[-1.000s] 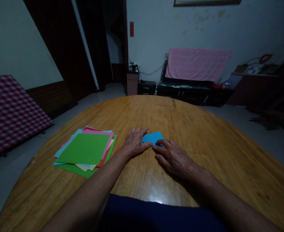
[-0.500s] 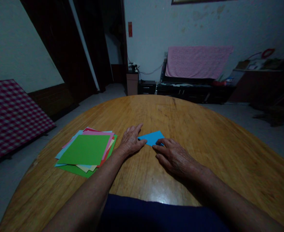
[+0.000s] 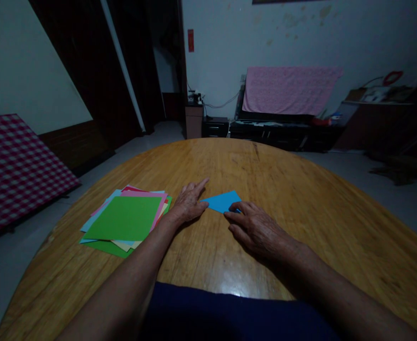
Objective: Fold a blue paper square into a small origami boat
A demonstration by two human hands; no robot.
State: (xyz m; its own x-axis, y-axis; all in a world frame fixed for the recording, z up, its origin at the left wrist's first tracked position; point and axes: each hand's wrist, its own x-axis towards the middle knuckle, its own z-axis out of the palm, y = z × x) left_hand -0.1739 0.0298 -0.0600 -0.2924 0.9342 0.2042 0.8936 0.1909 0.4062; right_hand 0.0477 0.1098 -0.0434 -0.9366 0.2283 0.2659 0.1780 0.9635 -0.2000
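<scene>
Left grip (image 3: 189,203): open, flat, holding nothing, just beside the blue paper (image 3: 222,202).
Right grip (image 3: 258,232): open, fingertips at the paper's near corner, seemingly steadying it.
Blue paper: mid-surface (image 3: 208,161), between the hands.
Paper stack (image 3: 123,219): toward the left edge, within reach.

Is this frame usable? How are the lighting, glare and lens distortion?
Head view: the room is dim and underexposed, so the left hand and right hand lose detail; a glare spot shines on the table near its near edge; the wide lens bows the table's far edge; the blue paper still reads clearly.
</scene>
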